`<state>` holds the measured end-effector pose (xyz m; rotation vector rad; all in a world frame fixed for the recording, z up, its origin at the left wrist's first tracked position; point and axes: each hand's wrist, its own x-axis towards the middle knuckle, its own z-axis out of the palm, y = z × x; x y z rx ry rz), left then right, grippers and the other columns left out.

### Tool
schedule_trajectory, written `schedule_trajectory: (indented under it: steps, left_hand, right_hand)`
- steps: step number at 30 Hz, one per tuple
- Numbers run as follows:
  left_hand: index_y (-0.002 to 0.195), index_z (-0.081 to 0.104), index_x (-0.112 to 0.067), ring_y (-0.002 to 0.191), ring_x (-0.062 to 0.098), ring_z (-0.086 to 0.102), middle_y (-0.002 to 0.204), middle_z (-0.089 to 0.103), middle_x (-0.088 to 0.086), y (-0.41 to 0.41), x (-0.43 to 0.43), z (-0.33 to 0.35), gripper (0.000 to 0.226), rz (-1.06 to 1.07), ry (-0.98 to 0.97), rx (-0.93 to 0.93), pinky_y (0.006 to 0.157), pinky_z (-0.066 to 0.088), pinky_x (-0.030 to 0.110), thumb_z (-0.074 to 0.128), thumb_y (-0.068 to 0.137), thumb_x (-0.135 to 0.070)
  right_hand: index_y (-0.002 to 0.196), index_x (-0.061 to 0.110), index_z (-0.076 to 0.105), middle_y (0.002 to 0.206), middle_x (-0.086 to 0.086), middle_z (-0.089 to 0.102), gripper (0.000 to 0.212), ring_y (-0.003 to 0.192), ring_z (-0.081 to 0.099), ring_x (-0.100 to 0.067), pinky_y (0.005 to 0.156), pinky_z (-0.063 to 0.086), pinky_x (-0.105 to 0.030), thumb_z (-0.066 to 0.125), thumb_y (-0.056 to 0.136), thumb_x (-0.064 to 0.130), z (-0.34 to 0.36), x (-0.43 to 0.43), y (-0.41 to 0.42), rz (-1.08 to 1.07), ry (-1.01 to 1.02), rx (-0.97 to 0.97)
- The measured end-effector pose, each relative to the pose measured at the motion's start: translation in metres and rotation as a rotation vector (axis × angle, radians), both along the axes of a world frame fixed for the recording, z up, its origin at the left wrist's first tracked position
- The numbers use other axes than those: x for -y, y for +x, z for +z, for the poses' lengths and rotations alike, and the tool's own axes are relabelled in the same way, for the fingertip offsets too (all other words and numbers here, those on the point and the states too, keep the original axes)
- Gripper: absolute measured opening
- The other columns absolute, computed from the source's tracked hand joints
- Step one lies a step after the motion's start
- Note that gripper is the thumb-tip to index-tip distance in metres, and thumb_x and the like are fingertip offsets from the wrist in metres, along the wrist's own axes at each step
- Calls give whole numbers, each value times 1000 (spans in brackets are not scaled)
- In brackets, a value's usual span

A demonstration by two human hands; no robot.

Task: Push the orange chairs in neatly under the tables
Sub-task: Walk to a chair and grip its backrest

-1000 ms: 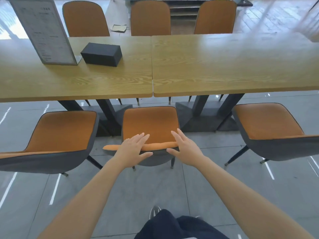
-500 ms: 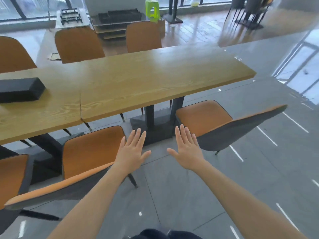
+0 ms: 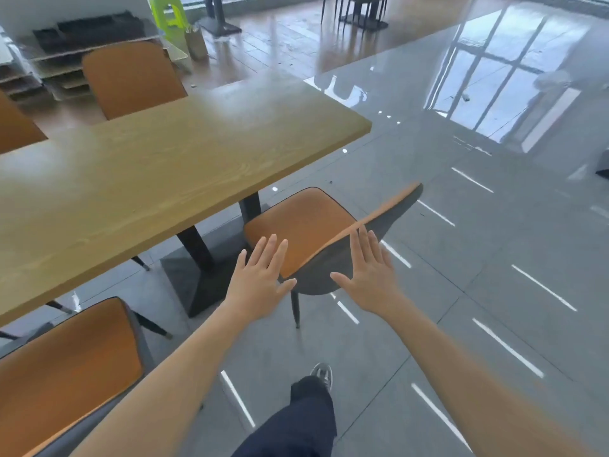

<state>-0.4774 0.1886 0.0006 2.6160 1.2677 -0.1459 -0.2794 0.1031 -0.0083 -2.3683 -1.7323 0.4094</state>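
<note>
Two flat hands reaching at the end chair's backrest

Left hand (image 3: 260, 278) and right hand (image 3: 370, 268) are spread flat with fingers apart, gripping nothing, at the backrest of an orange chair (image 3: 306, 222). The chair stands angled at the wooden table (image 3: 164, 166) corner, its seat mostly outside the tabletop; another orange chair (image 3: 131, 79) stands across.
</note>
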Motion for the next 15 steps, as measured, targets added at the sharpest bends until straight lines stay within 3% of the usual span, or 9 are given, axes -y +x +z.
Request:
schedule_trajectory:
  steps: [8, 15]
  left_hand:
    - [148, -11, -25, 147, 21, -12, 160, -12, 1, 128, -58, -27, 75, -94, -63, 36, 119, -1, 44, 25, 93, -59]
    - [148, -11, -28, 147, 21, -12, 160, -11, -1, 190, -67, -49, 82, -87, -143, 4, 118, -1, 45, 29, 89, -66]
  right_hand:
    - [142, 16, -24, 156, -5, -22, 95, 144, -17, -22, 116, -9, -39, 45, 89, 54, -1, -63, 107, 24, -68, 21]
    - [144, 16, -22, 156, -6, -21, 109, 145, -14, -22, 117, -5, -38, 60, 82, 51, -8, -92, 174, 143, -121, 11]
